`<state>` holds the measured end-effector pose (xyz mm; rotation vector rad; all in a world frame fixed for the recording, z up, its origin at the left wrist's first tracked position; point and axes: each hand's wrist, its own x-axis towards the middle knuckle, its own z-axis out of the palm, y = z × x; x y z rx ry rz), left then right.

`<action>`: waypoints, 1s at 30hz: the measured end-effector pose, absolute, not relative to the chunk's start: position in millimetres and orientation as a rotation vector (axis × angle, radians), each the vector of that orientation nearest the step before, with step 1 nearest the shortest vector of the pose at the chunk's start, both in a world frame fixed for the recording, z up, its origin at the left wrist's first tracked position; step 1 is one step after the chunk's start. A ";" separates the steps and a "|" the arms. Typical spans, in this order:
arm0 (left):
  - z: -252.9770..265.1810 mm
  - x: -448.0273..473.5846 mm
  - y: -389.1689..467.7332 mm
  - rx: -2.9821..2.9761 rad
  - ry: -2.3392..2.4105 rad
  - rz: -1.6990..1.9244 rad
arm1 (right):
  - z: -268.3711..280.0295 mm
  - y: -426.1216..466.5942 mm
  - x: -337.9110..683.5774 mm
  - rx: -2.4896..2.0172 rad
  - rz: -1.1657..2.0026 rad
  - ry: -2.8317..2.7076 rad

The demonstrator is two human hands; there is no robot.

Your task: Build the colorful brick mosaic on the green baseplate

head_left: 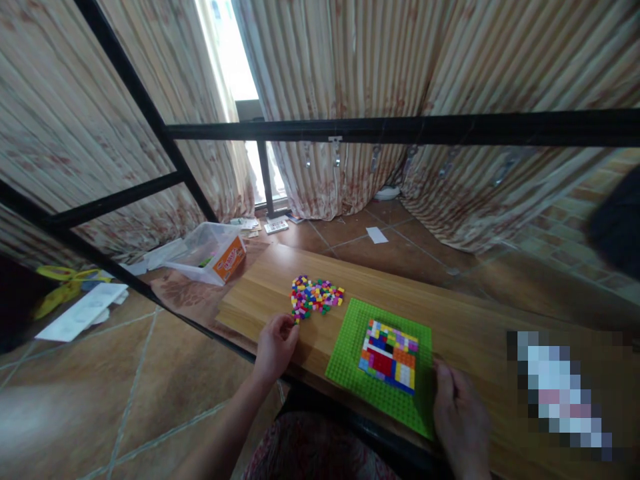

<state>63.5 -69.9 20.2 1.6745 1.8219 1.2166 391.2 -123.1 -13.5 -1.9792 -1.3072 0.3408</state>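
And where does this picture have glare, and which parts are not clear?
Head view: the window gap is washed out white; same view: pale glare on the floor at lower left; same view: a pixelated patch at lower right, and the right hand looks soft.

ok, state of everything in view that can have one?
Loose bricks: unassembled, heaped on table
Green baseplate: partly built on
Brick build: assembled, on green baseplate
Plastic box: open
Curtains: drawn, with a gap
Left hand: fingers curled by loose bricks, grip unclear
Right hand: at green baseplate's right edge, grip unclear
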 end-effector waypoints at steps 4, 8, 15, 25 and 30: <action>21.9 90.7 -74.7 1.597 1.583 1.227 | -12.2 -121.5 389.6 -1.960 0.324 -1.308; 24.3 117.3 -73.9 1.694 1.434 1.129 | -11.1 -120.5 388.5 -1.935 0.295 -1.322; 36.4 157.1 -66.2 1.859 1.294 1.043 | -9.8 -118.9 384.6 -1.863 0.255 -1.326; 34.2 174.3 -47.4 2.116 1.187 0.898 | -11.0 -117.7 383.9 -1.839 0.210 -1.332; 33.1 178.0 -45.4 1.984 1.229 0.976 | -10.7 -118.5 383.3 -1.834 0.188 -1.347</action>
